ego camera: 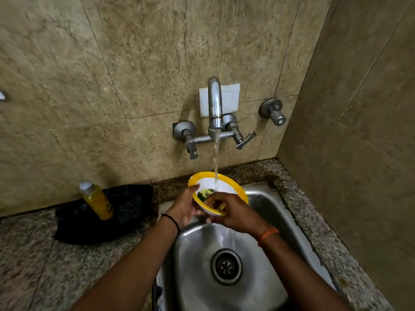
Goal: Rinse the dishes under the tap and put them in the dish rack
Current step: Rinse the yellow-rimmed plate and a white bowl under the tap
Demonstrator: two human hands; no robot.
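**Bowl tilted under the tap, both hands on its near rim**

Head view. A yellow-rimmed white bowl (216,190) was held over the far left corner of the steel sink (265,205), directly below the spout of the wall tap (215,104). The stream of water (216,158) fell into the bowl's far half and spilled off the near lip into the basin, toward the drain (226,266). The bowl was tipped, its open face turned up and toward the person, so the low edge lay on the near side.

The left hand (185,206) cupped the bowl from the left and underneath, thumb hooked over the left rim, fingers curled closed round the outer wall; it carried the weight. The right hand (233,213) came in from the near right, fingers bent over the near rim and reaching into the bowl, seemingly rubbing the green and yellow print or residue at the bottom. Whether it pinched the rim or only wiped could not be told.

Both hands sat at the near side of the bowl, the left slightly farther out; the bowl extended away from the fingers toward the wall.

No dish rack showed in this view. To the left on the granite counter (29,254) lay a dark cloth (94,223) with a yellow bottle (96,200) on it. Judged from this, rinsing was under way, and the carry to the rack would probably rest on the left hand's grip, direction unknown.
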